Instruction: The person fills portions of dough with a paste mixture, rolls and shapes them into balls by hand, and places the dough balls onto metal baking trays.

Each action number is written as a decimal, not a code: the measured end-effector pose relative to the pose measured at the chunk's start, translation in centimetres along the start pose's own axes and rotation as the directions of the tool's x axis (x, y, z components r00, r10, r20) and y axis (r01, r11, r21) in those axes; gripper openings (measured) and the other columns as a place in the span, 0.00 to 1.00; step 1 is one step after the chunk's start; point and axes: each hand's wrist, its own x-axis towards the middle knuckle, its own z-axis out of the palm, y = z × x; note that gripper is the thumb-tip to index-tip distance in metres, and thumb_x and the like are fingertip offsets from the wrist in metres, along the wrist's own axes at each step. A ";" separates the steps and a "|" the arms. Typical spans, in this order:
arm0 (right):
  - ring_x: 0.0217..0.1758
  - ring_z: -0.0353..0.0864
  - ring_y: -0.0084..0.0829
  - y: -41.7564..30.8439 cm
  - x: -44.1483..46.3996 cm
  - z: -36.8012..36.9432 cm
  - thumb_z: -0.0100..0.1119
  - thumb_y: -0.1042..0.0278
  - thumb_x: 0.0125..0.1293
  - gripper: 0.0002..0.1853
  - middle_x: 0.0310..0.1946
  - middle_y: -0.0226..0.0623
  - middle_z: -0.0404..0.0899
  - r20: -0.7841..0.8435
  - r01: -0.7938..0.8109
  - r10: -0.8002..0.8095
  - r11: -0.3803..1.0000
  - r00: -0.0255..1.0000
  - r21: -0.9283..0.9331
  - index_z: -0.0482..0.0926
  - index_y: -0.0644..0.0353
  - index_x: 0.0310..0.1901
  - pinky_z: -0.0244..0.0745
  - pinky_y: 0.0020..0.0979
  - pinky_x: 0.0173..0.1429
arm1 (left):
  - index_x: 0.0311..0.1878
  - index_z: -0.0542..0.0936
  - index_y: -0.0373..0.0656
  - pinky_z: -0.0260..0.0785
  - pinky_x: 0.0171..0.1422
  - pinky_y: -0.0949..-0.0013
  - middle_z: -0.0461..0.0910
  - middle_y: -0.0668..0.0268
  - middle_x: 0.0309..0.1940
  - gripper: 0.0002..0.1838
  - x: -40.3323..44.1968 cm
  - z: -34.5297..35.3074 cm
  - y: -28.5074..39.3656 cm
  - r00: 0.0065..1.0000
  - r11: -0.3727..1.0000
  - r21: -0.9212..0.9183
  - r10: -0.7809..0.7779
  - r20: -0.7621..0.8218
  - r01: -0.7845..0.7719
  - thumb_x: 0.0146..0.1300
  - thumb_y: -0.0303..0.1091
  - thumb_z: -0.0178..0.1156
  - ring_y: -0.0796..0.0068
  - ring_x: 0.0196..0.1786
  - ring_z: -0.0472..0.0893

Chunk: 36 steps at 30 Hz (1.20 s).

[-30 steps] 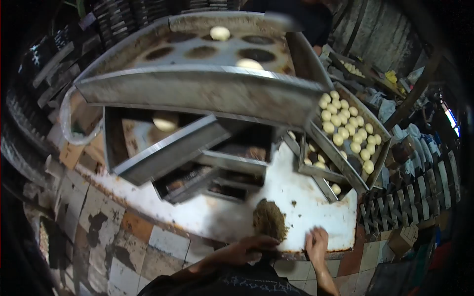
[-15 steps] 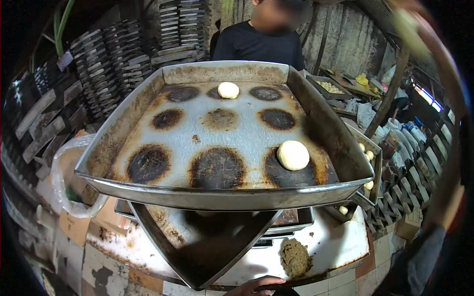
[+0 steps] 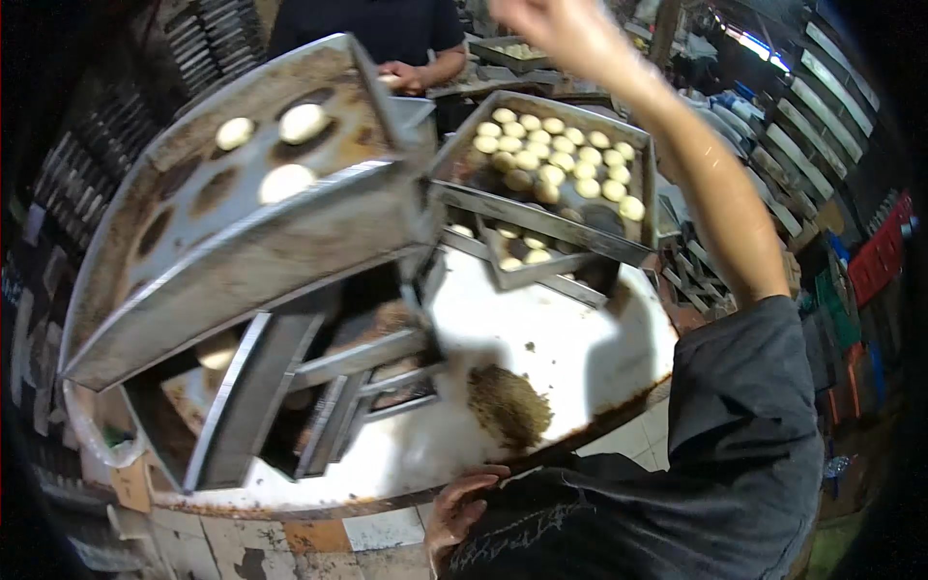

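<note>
My right hand is raised at the top edge, blurred and partly cut off, so its fingers and anything in them cannot be made out. It is above and beyond a metal tray holding many small pale dough balls. My left hand is low at the front edge of the table, fingers loosely bent and apart, with nothing visible in it. A brown crumbly heap lies on the table near it. At left, a large deep baking pan carries three larger dough balls.
Under the large pan, more metal pans are stacked crosswise on the white table. Another tray with dough balls sits below the full one. Across the table, a co-worker's hand holds something pale. Stacked slats line the right.
My view has turned right, bringing the full tray into sight. My right arm has swung from the far right toward the top middle. Three dough balls now show in the large pan, where two showed before.
</note>
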 end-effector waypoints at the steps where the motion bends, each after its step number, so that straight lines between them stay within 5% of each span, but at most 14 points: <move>1: 0.31 0.81 0.43 4.0 -4.4 2.0 0.53 0.58 0.64 0.16 0.27 0.52 0.79 0.199 0.014 0.010 0.993 0.980 -0.116 0.79 0.65 0.39 0.75 0.40 0.36 | 0.53 0.75 0.37 0.59 0.66 0.57 0.73 0.50 0.56 0.20 0.8 2.2 -0.3 0.995 0.993 -0.104 0.037 -0.088 -0.046 0.55 0.21 0.54 0.56 0.62 0.70; 3: 0.38 0.80 0.49 9.0 -11.7 2.6 0.57 0.62 0.57 0.14 0.34 0.54 0.80 0.734 -0.066 0.314 0.936 0.602 -0.347 0.80 0.65 0.37 0.74 0.45 0.43 | 0.53 0.75 0.36 0.59 0.66 0.58 0.73 0.51 0.55 0.20 1.3 4.3 -2.7 0.995 0.998 -0.061 0.024 -0.093 -0.030 0.54 0.20 0.53 0.56 0.61 0.71; 7: 0.43 0.82 0.47 19.1 -23.2 5.6 0.59 0.69 0.48 0.12 0.38 0.52 0.81 0.777 -0.179 0.464 0.885 0.425 -0.431 0.82 0.67 0.33 0.76 0.41 0.45 | 0.52 0.75 0.35 0.59 0.67 0.60 0.74 0.51 0.55 0.22 3.4 8.8 -4.2 0.988 0.996 0.067 -0.056 -0.146 0.066 0.51 0.16 0.50 0.57 0.61 0.71; 10: 0.35 0.82 0.40 20.7 -26.5 7.9 0.58 0.72 0.50 0.14 0.32 0.50 0.80 0.673 -0.257 0.326 0.945 0.664 -0.204 0.74 0.66 0.39 0.75 0.37 0.39 | 0.52 0.75 0.34 0.60 0.66 0.62 0.74 0.53 0.54 0.18 6.5 11.3 -5.0 0.993 0.985 0.149 -0.068 -0.099 0.082 0.57 0.17 0.51 0.60 0.59 0.72; 12: 0.28 0.73 0.25 16.8 -25.1 3.8 0.56 0.76 0.50 0.11 0.24 0.35 0.72 0.744 -0.701 0.279 0.629 0.607 0.336 0.67 0.61 0.35 0.68 0.29 0.31 | 0.55 0.73 0.33 0.61 0.65 0.64 0.75 0.54 0.54 0.17 8.9 13.9 -5.3 0.982 0.968 0.231 -0.058 -0.179 0.099 0.62 0.22 0.52 0.62 0.58 0.73; 15: 0.28 0.67 0.22 6.0 -27.3 -3.3 0.59 0.78 0.48 0.12 0.26 0.30 0.66 0.597 -0.609 0.161 0.374 0.786 0.700 0.66 0.60 0.33 0.63 0.27 0.29 | 0.65 0.60 0.34 0.56 0.69 0.53 0.67 0.51 0.61 0.30 13.2 17.1 -7.2 0.947 0.961 -0.241 0.056 -0.317 -0.137 0.66 0.42 0.54 0.57 0.65 0.67; 16: 0.29 0.71 0.32 3.1 -29.5 -3.7 0.61 0.76 0.48 0.11 0.27 0.35 0.69 0.247 -0.099 -0.113 0.701 0.962 0.706 0.70 0.60 0.33 0.67 0.34 0.33 | 0.65 0.59 0.34 0.57 0.69 0.53 0.64 0.51 0.63 0.30 14.0 18.0 -6.8 0.934 0.897 -0.392 0.060 -0.352 -0.205 0.67 0.41 0.53 0.58 0.67 0.64; 18: 0.35 0.74 0.38 -2.2 -34.7 -3.7 0.59 0.72 0.51 0.07 0.29 0.38 0.72 0.331 -0.137 -0.439 0.417 0.836 0.899 0.74 0.58 0.33 0.71 0.39 0.40 | 0.65 0.60 0.33 0.61 0.67 0.57 0.66 0.51 0.62 0.26 12.8 18.5 -8.6 0.886 0.823 -0.499 0.010 -0.464 -0.271 0.68 0.37 0.51 0.58 0.65 0.67; 20: 0.36 0.77 0.37 -5.5 -36.1 -6.6 0.59 0.70 0.54 0.06 0.30 0.38 0.75 0.230 0.049 -0.579 0.426 0.782 0.903 0.74 0.56 0.34 0.74 0.37 0.42 | 0.63 0.62 0.33 0.65 0.65 0.62 0.70 0.52 0.59 0.22 12.0 19.2 -7.5 0.805 0.906 -0.414 -0.180 -0.566 -0.088 0.68 0.30 0.49 0.59 0.62 0.71; 22: 0.29 0.76 0.32 -7.1 -38.0 -6.6 0.58 0.71 0.57 0.06 0.28 0.35 0.76 0.374 -0.273 -0.555 0.259 0.743 0.927 0.74 0.58 0.36 0.74 0.33 0.38 | 0.60 0.65 0.34 0.67 0.64 0.62 0.71 0.52 0.58 0.20 9.4 18.7 -9.8 0.776 0.932 -0.361 -0.243 -0.581 0.021 0.66 0.27 0.52 0.63 0.59 0.73; 23: 0.29 0.76 0.32 -8.3 -38.3 -5.2 0.58 0.71 0.57 0.06 0.28 0.35 0.76 0.365 -0.271 -0.567 0.247 0.738 0.930 0.74 0.58 0.36 0.74 0.33 0.38 | 0.61 0.65 0.34 0.65 0.65 0.63 0.69 0.53 0.59 0.21 8.5 18.9 -10.3 0.857 0.998 -0.056 -0.024 -0.515 -0.005 0.64 0.24 0.51 0.63 0.61 0.71; 26: 0.24 0.71 0.21 -11.7 -37.7 1.4 0.55 0.74 0.61 0.02 0.23 0.34 0.73 0.589 -0.590 0.030 0.033 0.808 0.807 0.75 0.61 0.35 0.69 0.25 0.32 | 0.65 0.61 0.35 0.59 0.69 0.62 0.63 0.55 0.64 0.30 6.4 20.2 -8.2 0.820 0.924 -0.053 -0.361 -0.444 0.379 0.56 0.15 0.47 0.63 0.65 0.66; 29: 0.28 0.77 0.39 -12.4 -37.2 11.8 0.52 0.66 0.64 0.11 0.28 0.45 0.78 0.560 -0.565 0.144 0.407 0.816 0.718 0.79 0.65 0.39 0.71 0.35 0.36 | 0.63 0.65 0.36 0.60 0.66 0.65 0.69 0.62 0.59 0.26 3.4 17.9 -7.0 0.846 0.824 -0.566 -0.285 -0.451 -0.024 0.58 0.16 0.49 0.67 0.63 0.68; 36: 0.31 0.75 0.47 -12.8 -38.6 13.8 0.55 0.68 0.60 0.10 0.28 0.49 0.77 0.627 -0.392 0.009 0.787 0.779 0.476 0.79 0.66 0.37 0.71 0.40 0.38 | 0.52 0.73 0.36 0.63 0.64 0.61 0.75 0.57 0.52 0.18 -3.1 11.2 -5.3 0.659 0.889 -0.450 -0.289 -0.695 -0.085 0.67 0.39 0.49 0.64 0.58 0.72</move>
